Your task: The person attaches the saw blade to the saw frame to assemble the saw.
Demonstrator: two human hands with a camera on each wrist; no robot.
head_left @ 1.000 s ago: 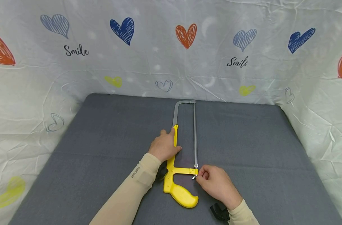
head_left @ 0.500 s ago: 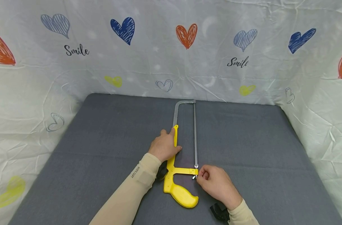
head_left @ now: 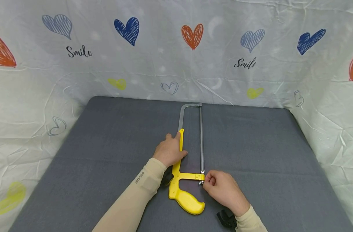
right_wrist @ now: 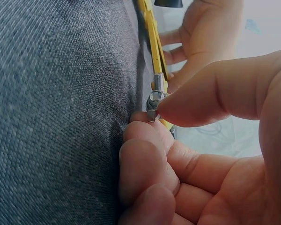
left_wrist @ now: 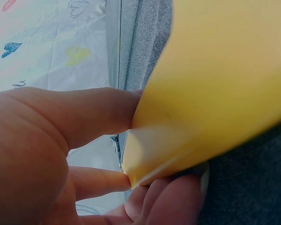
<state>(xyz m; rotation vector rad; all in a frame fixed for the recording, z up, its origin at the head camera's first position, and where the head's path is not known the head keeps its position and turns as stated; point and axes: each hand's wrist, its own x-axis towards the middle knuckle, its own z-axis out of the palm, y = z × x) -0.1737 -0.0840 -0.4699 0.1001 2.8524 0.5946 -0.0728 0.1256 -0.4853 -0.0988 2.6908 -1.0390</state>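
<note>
A hacksaw with a yellow handle and a grey metal front bow lies flat on the dark grey cloth. Its blade side faces right and its handle points toward me. My left hand holds the yellow frame; in the left wrist view the yellow part sits between thumb and fingers. At the near end of the blade, my right hand pinches a small metal wing nut between thumb and index finger. The other right fingers curl beside it, close to the cloth.
The grey cloth-covered table spreads out on both sides of the saw. A white curtain printed with hearts and "Smile" hangs behind and along the sides. Black wrist camera mounts sit at both wrists.
The right fingertips and the wing nut between them have shifted very slightly. The left hand and the hacksaw stay in place.
</note>
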